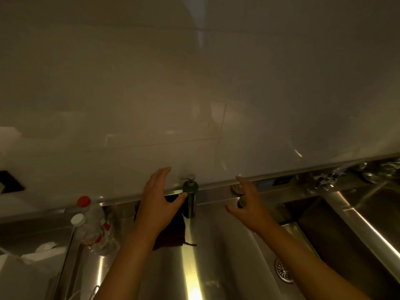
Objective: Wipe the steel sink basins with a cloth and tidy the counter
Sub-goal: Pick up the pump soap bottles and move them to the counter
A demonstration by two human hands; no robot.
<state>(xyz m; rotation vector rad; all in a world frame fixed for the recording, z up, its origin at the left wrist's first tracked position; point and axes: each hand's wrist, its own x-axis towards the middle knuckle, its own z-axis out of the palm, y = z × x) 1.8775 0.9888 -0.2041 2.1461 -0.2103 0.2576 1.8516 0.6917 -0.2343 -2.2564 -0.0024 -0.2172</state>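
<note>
Left hand: the left hand (159, 199) is spread wide and holds nothing, thumb touching the soap dispenser (190, 198), likely reaching to take it.
Right hand: the right hand (249, 207) is spread wide too, empty, near the back ledge.
Cloth: a dark cloth (173, 232) lies on the sink's rear edge under the left hand, ready for wiping.
Basin: the steel sink basin (227, 267) lies below both hands.
Worktop: two clear bottles (91, 224) stand at the left.
Writing: none legible; the light is dim.

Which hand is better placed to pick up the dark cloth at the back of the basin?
Left. The left hand is open directly over the dark cloth, beside the soap dispenser. The right hand hovers farther right, away from the cloth.
</note>
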